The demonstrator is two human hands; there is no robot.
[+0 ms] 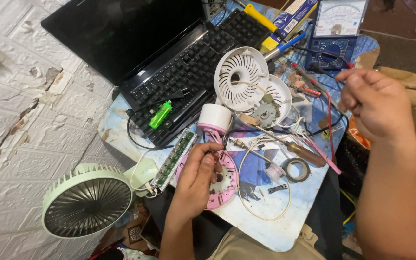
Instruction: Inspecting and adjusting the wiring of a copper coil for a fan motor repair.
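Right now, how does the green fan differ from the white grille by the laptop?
The green fan looks assembled, with a dark grille face, and hangs off the table's left edge; the white grille is a loose part lying among wires. The green fan looks larger than the white grille. The green fan's slats are fine and radial, the white grille's wider and curved. Both are round, and neither hand touches them: the left hand rests on a pink base.

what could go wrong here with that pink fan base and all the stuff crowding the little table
1. The left hand holds the round pink plastic fan base near the table's front edge; thin white wires loop beside it and might snag or tear loose.
2. The pale green round desk fan hangs past the table edge and may fall.
3. The raised right hand is close to the red probe lead and might drag it.
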